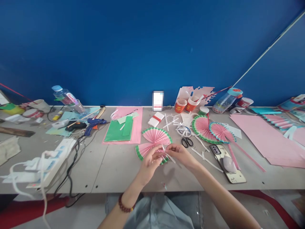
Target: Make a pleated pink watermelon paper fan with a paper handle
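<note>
My left hand (152, 160) and my right hand (178, 152) meet above a pleated pink paper fan (154, 136) with a green and white edge. Between their fingertips is a narrow white strip (170, 158), pinched by both hands; one end hangs to the lower right. The fan lies spread on the grey table, its lower part partly covered by my hands. To the right of my right hand lie black scissors (187, 142) and several loose white strips (206, 159).
Green paper sheets (118, 129) lie on pink paper at left, near a blue glue gun (94, 125) and a power strip (53, 162). On the right are finished-looking paper fans (205, 128), a phone (227, 165), pink sheets (269, 140) and red paper cups (181, 105).
</note>
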The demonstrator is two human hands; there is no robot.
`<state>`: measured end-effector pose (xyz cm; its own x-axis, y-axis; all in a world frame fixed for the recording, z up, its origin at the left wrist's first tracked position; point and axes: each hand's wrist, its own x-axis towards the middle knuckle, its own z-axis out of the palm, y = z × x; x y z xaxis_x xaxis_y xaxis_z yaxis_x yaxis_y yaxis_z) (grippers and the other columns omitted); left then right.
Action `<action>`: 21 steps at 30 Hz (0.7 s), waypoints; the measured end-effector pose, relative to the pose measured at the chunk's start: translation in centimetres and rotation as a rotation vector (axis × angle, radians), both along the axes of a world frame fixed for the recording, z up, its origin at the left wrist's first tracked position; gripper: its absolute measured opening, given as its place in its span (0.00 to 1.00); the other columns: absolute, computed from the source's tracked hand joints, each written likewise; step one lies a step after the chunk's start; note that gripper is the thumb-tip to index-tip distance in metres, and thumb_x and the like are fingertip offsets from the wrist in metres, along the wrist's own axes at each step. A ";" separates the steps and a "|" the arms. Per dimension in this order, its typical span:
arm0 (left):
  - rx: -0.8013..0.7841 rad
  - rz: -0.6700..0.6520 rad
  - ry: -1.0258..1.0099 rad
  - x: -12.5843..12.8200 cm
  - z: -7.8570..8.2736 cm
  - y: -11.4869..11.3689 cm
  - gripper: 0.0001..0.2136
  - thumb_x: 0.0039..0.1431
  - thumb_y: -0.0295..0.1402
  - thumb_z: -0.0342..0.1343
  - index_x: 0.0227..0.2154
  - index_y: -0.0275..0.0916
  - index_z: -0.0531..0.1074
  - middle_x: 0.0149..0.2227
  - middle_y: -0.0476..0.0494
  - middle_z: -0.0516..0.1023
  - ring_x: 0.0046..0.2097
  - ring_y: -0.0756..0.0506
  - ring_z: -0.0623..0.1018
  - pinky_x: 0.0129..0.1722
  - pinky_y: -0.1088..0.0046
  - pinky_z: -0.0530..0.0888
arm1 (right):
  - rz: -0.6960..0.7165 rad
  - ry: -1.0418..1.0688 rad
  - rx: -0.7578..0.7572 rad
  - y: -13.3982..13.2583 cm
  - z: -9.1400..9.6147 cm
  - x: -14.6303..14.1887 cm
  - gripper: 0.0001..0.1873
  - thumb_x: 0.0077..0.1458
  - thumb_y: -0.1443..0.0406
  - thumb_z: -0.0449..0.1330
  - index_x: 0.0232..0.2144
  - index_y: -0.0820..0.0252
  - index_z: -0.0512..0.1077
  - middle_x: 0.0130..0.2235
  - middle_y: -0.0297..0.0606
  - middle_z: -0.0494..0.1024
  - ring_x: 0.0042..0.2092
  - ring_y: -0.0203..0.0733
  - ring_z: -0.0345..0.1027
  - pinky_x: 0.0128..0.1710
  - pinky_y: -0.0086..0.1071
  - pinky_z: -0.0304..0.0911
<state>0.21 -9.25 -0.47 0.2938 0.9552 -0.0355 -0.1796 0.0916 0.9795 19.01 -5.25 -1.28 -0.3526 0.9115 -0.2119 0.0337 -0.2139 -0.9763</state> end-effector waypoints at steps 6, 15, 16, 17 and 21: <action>0.411 0.150 0.480 0.5 -0.1 -0.1 0.14 0.61 0.30 0.49 0.49 0.41 0.69 0.49 0.39 0.70 0.52 0.43 0.71 0.51 0.63 0.70 | -0.036 -0.085 0.032 -0.5 1.2 0.9 0.19 0.48 0.51 0.63 0.27 0.61 0.70 0.24 0.30 0.67 0.26 0.32 0.56 0.27 0.28 0.50; 0.622 0.325 0.876 1.0 -1.5 0.3 0.19 0.61 0.29 0.48 0.55 0.37 0.60 0.50 0.36 0.72 0.52 0.40 0.73 0.49 0.60 0.72 | 0.001 -0.008 -0.112 -0.5 0.8 2.3 0.18 0.46 0.52 0.65 0.26 0.61 0.70 0.22 0.30 0.68 0.25 0.31 0.56 0.24 0.27 0.48; 0.661 0.300 0.920 1.0 -1.7 0.3 0.18 0.61 0.29 0.48 0.55 0.38 0.61 0.51 0.36 0.72 0.53 0.40 0.73 0.50 0.59 0.72 | -0.026 0.030 -0.140 -0.5 0.7 2.4 0.17 0.46 0.53 0.65 0.26 0.60 0.69 0.22 0.30 0.68 0.24 0.32 0.57 0.24 0.27 0.49; 0.707 0.238 0.965 1.0 -1.9 0.3 0.18 0.61 0.29 0.47 0.54 0.38 0.62 0.51 0.36 0.72 0.54 0.40 0.72 0.51 0.59 0.71 | -0.058 0.078 -0.163 -0.4 0.7 2.6 0.16 0.47 0.53 0.65 0.27 0.60 0.70 0.22 0.30 0.68 0.25 0.32 0.58 0.24 0.26 0.50; 0.854 -0.054 1.116 2.0 -2.7 -0.3 0.19 0.63 0.32 0.48 0.56 0.39 0.63 0.57 0.38 0.69 0.59 0.39 0.67 0.58 0.56 0.65 | -0.150 0.290 -0.165 -0.3 0.8 2.9 0.10 0.46 0.59 0.66 0.31 0.58 0.73 0.28 0.32 0.72 0.30 0.33 0.64 0.32 0.28 0.60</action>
